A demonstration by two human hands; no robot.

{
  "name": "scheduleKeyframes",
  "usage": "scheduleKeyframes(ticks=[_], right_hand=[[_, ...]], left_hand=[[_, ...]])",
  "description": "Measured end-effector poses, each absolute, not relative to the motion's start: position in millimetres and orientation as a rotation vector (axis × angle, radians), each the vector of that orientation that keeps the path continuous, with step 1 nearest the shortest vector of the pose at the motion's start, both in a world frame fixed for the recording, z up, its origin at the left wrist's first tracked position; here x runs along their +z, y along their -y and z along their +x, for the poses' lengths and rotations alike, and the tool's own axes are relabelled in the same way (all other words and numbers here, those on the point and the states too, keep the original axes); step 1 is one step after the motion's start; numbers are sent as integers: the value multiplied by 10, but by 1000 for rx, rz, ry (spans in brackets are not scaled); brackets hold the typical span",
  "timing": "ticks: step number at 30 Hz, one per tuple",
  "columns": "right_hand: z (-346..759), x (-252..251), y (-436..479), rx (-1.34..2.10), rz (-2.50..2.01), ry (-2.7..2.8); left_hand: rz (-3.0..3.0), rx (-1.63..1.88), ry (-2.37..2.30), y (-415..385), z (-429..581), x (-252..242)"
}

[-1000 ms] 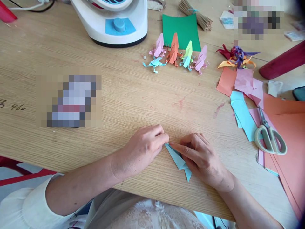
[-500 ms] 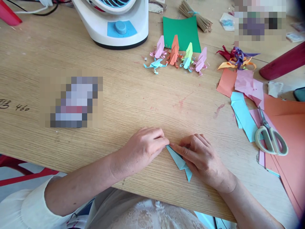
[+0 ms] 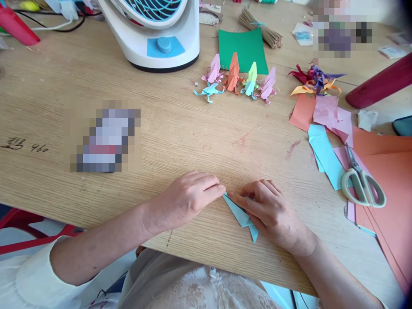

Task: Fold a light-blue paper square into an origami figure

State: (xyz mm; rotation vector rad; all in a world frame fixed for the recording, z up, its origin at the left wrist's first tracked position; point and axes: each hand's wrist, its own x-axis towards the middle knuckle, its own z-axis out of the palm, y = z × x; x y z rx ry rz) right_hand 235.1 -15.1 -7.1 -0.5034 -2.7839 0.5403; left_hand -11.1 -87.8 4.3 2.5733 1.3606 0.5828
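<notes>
A light blue folded paper piece [image 3: 240,214] lies on the wooden table [image 3: 180,128] near its front edge. My left hand [image 3: 186,199] rests beside it, fingers curled, with fingertips pinching the paper's upper tip. My right hand [image 3: 268,210] lies over the paper's right side, index finger stretched along the fold and pressing it down. Most of the paper sits under my right hand.
Several small folded paper figures [image 3: 236,79] stand in a row before a green sheet [image 3: 243,45]. A white fan [image 3: 157,30] is at the back. Scissors [image 3: 362,184] lie on orange, pink and blue sheets [image 3: 325,150] at right. A dark red bar [image 3: 380,83] crosses the far right.
Both hands have stayed on the blue paper with hardly any movement. The view has tilted slightly, showing more of the table's far side.
</notes>
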Motion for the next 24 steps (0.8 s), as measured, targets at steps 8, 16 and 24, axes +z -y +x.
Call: scheduleKeyframes(ticks=[8,16,24], right_hand=[[2335,-63,163,535,-524,2757],[2432,-51,208,511,-656,2656],[2402,-65,235,453,-654,2690]], left_hand=[[2793,378,-1415,949,-12,46],[2813,280,-1456,1013,-19,28],[2709,381,-1416,974,271,113]])
